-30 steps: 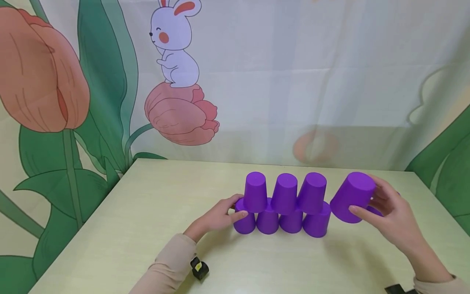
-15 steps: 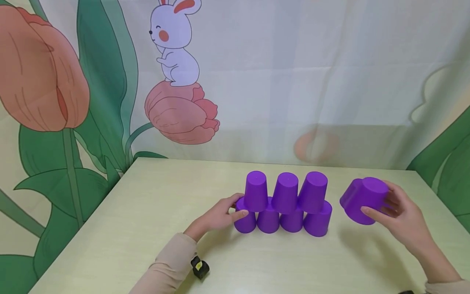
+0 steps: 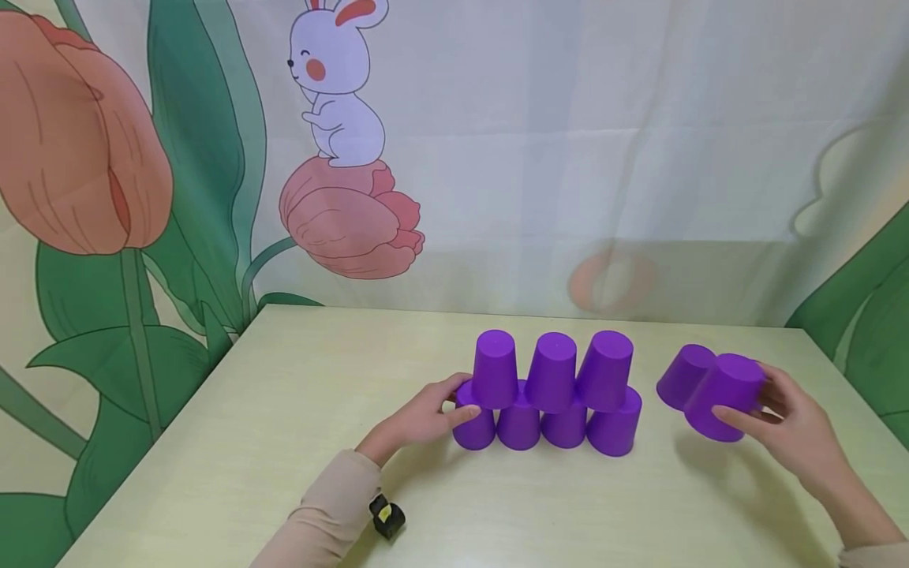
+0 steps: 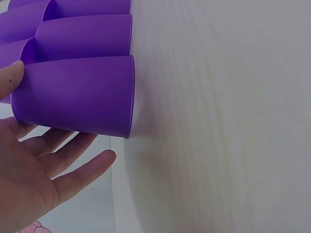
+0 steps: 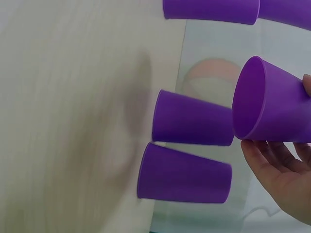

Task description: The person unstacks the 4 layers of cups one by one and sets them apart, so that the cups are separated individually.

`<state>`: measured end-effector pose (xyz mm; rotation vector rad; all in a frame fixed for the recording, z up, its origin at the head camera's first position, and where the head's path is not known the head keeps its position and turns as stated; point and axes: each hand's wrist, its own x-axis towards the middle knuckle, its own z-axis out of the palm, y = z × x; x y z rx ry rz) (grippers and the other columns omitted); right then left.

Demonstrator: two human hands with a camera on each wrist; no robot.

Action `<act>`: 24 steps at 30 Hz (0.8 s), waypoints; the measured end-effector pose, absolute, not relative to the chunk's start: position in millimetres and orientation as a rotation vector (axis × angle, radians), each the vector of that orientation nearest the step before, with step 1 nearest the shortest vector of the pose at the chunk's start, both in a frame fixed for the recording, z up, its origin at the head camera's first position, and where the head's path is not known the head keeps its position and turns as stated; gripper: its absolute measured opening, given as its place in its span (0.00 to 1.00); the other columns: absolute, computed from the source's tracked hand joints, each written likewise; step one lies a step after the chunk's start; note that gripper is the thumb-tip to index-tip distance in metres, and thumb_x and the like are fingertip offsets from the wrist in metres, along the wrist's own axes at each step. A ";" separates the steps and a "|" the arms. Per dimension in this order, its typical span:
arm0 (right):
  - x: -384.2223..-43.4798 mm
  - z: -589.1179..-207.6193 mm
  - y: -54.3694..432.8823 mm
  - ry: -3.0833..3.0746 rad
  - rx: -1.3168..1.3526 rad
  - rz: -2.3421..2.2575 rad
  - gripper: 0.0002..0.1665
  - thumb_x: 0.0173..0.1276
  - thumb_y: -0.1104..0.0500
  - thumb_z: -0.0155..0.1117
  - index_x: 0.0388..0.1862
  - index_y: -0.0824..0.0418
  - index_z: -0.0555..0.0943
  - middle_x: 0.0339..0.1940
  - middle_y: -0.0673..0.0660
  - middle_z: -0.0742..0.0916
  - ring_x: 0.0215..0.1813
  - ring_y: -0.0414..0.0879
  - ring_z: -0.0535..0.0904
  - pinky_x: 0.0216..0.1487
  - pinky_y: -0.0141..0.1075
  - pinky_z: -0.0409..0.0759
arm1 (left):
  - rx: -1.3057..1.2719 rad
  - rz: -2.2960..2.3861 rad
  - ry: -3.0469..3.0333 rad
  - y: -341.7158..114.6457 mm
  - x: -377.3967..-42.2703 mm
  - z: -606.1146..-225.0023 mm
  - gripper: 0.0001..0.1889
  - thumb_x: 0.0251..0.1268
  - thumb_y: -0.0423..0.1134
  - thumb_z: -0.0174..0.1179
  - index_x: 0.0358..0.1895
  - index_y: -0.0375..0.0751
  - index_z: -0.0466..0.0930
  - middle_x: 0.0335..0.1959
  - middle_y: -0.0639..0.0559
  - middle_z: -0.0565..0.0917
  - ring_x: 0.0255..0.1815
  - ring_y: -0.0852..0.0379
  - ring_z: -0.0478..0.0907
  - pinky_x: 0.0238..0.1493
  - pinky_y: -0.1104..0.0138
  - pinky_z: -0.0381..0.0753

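Observation:
In the head view, my left hand [image 3: 429,414] rests around the leftmost bottom cup [image 3: 473,430], thumb in front and fingers behind. The left wrist view shows the thumb [image 4: 12,77] near that cup's base end. Three upside-down purple cups [image 3: 555,371] stand on top of a lower row of several more. Off to the right, my right hand [image 3: 788,418] holds another purple cup [image 3: 726,398] upside down above the table, its open mouth visible in the right wrist view. Beyond it stands a separate upside-down cup [image 3: 685,377].
In the right wrist view, two separate cups, one [image 5: 192,119] beside the other [image 5: 184,174], stand on the table. The pale table [image 3: 284,379] ends at a printed cloth backdrop [image 3: 497,158]. A small black device [image 3: 387,518] is at the left sleeve.
My right hand has moved right and slightly down with its cup, away from the stack. A standing cup behind it has come into view. The left hand stays at the stack.

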<state>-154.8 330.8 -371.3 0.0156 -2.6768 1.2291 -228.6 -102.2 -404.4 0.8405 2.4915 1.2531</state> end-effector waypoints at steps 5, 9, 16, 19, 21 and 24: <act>-154.6 -375.0 339.6 -2.699 -0.026 1.199 0.47 0.59 0.50 0.65 0.68 0.70 0.53 0.56 0.74 0.71 0.38 0.18 0.63 0.33 0.19 0.70 | 0.863 1.252 2.491 -102.1 -228.9 -405.0 0.24 0.66 0.45 0.51 0.62 0.38 0.63 0.48 0.50 0.77 0.49 0.54 0.73 0.47 0.59 0.73; -153.9 -379.6 347.8 -2.720 -0.054 1.180 0.46 0.59 0.50 0.65 0.66 0.70 0.54 0.55 0.75 0.71 0.36 0.17 0.63 0.31 0.21 0.70 | 0.857 1.251 2.496 -102.2 -228.5 -404.6 0.24 0.66 0.44 0.51 0.63 0.38 0.63 0.48 0.49 0.77 0.49 0.53 0.73 0.46 0.60 0.73; -152.1 -385.6 368.0 -2.764 -0.107 1.124 0.47 0.60 0.49 0.64 0.66 0.72 0.54 0.56 0.77 0.69 0.35 0.14 0.60 0.31 0.25 0.67 | 0.861 1.252 2.502 -102.3 -227.6 -404.9 0.24 0.66 0.44 0.52 0.62 0.38 0.64 0.47 0.49 0.77 0.48 0.53 0.74 0.46 0.59 0.73; -150.7 -388.1 375.4 -2.755 -0.126 1.121 0.46 0.59 0.50 0.65 0.65 0.74 0.54 0.53 0.76 0.72 0.34 0.14 0.61 0.30 0.25 0.67 | 0.861 1.251 2.501 -102.4 -228.0 -405.3 0.24 0.66 0.44 0.52 0.62 0.38 0.64 0.47 0.50 0.77 0.48 0.54 0.74 0.47 0.59 0.73; -150.1 -388.6 381.4 -2.741 -0.139 1.137 0.45 0.59 0.51 0.65 0.64 0.74 0.55 0.49 0.70 0.75 0.34 0.15 0.62 0.29 0.23 0.68 | 0.856 1.247 2.504 -102.5 -228.1 -405.3 0.24 0.66 0.44 0.52 0.62 0.38 0.63 0.47 0.50 0.77 0.48 0.54 0.73 0.47 0.60 0.73; -151.7 -390.2 393.3 -2.738 -0.190 1.150 0.47 0.59 0.51 0.65 0.65 0.74 0.53 0.48 0.70 0.74 0.34 0.20 0.66 0.28 0.23 0.69 | 0.861 1.249 2.507 -102.7 -227.9 -404.9 0.24 0.66 0.44 0.52 0.62 0.38 0.63 0.47 0.49 0.77 0.48 0.53 0.74 0.47 0.59 0.73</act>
